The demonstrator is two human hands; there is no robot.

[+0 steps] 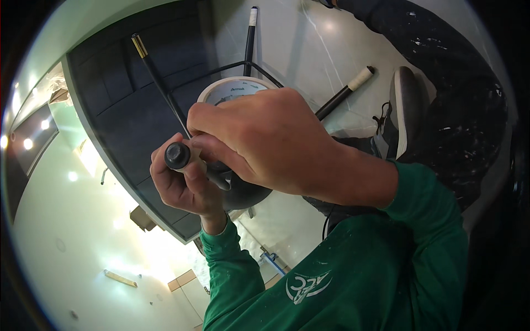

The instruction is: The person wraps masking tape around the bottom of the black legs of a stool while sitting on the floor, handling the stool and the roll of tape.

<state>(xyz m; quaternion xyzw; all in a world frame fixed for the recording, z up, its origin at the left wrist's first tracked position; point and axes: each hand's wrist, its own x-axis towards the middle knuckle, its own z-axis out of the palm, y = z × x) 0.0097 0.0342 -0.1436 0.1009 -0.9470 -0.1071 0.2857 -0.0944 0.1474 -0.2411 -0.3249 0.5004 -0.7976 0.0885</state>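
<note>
My left hand (185, 185) is closed around the end of a black stool leg, just below its round black foot cap (177, 155). Pale masking tape (196, 155) shows on that leg between my fingers. My right hand (265, 132) pinches at this tape with thumb and forefinger. Behind it a masking tape roll (212, 92) with a printed core is partly visible; which fingers touch the roll is hidden. Other black legs spread outward: one has a bare brass-coloured end (139, 45), and two carry white tape wraps (253, 16) (361, 79). A rounded black part (245, 193) sits under my hands.
A thin black crossbar (221, 67) joins the legs. Behind stands a dark panel (121, 83) with a pale edge. My dark paint-spotted trousers (436, 49) and grey shoe (406, 105) are at the right. A blue-handled tool (270, 259) lies on the floor below.
</note>
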